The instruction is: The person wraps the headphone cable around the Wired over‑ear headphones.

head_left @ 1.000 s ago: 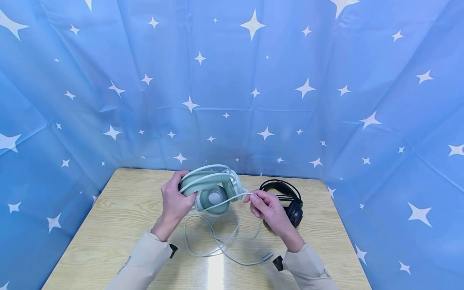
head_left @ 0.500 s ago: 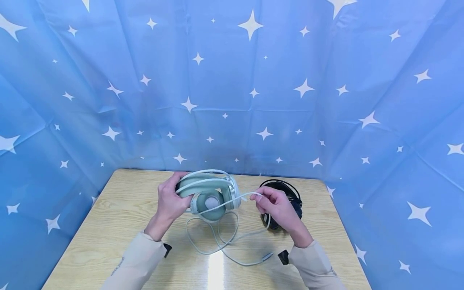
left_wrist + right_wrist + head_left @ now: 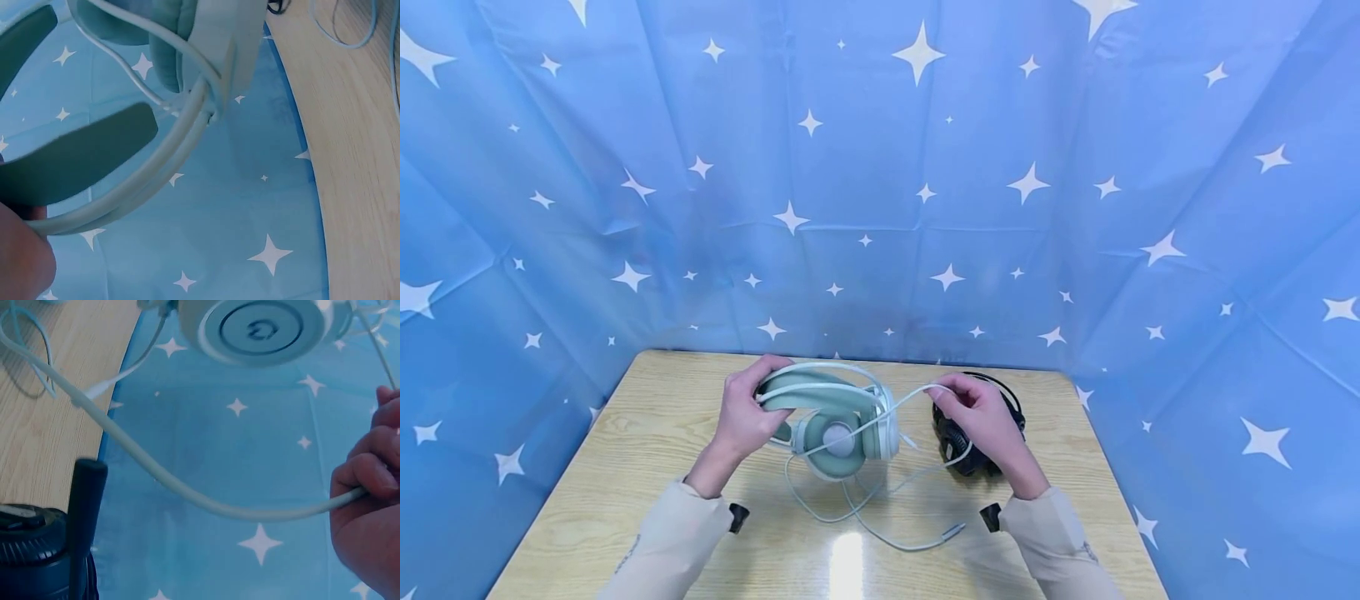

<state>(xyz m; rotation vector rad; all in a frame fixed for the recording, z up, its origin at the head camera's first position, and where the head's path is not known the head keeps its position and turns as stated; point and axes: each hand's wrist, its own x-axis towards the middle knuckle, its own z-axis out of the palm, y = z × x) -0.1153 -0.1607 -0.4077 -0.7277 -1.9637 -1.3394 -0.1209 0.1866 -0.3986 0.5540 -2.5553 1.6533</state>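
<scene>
Pale green headphones (image 3: 883, 429) are held above the table by my left hand (image 3: 747, 412), which grips the headband with thumb and fingers. In the left wrist view, the padded inner strap (image 3: 94, 150) and double outer band run from that hand to an ear cup. My right hand (image 3: 981, 417) pinches the headphones' pale cable (image 3: 262, 514), drawn out to the right of the cups. The rest of that cable loops down onto the table, and its connector end (image 3: 953, 531) lies near the front. The right wrist view shows a round logo on one ear cup (image 3: 262, 331).
Black headphones (image 3: 962, 454) lie at the back right, partly hidden behind my right hand. The wooden table (image 3: 625, 467) ends at a blue curtain (image 3: 880, 167) with white stars, which stands behind and on both sides.
The pale headphones have come down slightly and to the left with my left hand. My right hand has moved right, drawing the cable further from the cups.
</scene>
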